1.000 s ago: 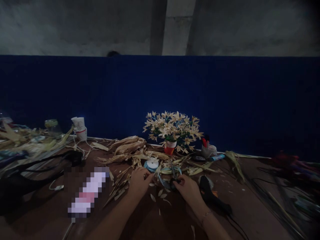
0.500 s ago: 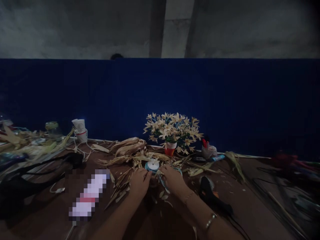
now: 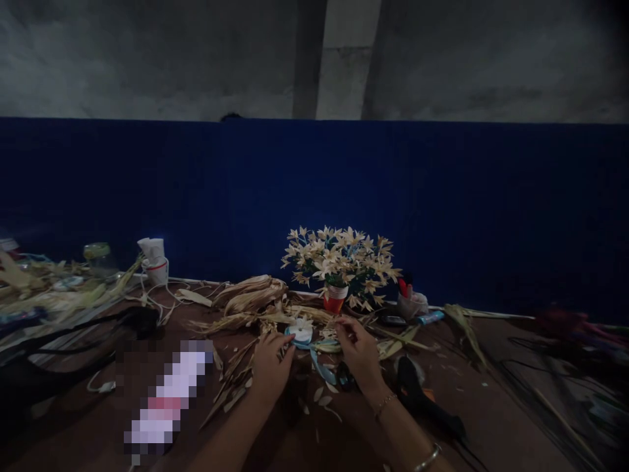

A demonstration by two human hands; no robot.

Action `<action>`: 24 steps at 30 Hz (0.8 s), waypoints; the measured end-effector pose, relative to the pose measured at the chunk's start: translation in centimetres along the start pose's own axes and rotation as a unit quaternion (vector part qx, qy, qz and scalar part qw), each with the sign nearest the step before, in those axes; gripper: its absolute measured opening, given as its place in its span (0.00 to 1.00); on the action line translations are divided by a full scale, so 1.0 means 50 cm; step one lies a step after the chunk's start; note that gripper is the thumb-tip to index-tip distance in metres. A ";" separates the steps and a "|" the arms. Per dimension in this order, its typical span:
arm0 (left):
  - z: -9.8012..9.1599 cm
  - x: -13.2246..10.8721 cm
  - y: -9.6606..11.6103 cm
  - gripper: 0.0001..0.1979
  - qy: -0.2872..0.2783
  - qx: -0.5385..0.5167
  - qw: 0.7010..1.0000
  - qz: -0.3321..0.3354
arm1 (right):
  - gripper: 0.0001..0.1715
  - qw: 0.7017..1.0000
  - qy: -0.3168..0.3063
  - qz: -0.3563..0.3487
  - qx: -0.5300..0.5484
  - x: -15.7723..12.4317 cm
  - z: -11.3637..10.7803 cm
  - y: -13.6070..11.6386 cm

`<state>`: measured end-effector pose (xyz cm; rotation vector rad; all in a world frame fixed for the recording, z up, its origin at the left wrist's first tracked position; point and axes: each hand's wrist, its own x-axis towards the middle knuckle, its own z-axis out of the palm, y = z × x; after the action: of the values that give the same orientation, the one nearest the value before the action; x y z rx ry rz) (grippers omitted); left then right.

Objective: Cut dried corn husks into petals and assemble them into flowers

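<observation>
One white-faced spool point(image 3: 301, 328), edged in pale blue, lies flat on the table point(image 3: 339, 446) in the head view; its ribbon tail point(image 3: 322, 367) slants nearer and rightward. The left hand point(image 3: 272, 364) reaches its edge, fingers loosely bent; whether it grips, I cannot tell. The right hand point(image 3: 361, 354), half-curled, contents unclear, has shifted right since half a second ago.

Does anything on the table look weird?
Yes: the patch left of the left hand is all coloured squares, hiding what's there. Pale petal-shaped bits also lie loose on the brown table, like litter.
</observation>
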<state>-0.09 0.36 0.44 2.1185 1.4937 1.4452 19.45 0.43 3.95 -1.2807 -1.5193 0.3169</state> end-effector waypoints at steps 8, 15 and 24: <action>-0.012 -0.006 0.052 0.18 -0.039 -0.124 0.991 0.029 | 0.13 0.975 -0.021 0.087 0.205 -0.034 0.026 -0.042; -0.005 -0.008 0.048 0.07 -0.006 -0.121 0.991 0.057 | 0.08 0.978 -0.085 -0.055 0.180 -0.060 0.018 -0.083; -0.022 -0.006 0.067 0.07 -0.033 -0.176 0.983 -0.030 | 0.07 0.983 -0.112 -0.072 0.124 -0.057 0.034 -0.061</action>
<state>1.16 -1.90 2.86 1.8745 1.1648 1.4743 15.97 -2.41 4.03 -0.9576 -1.6929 0.5518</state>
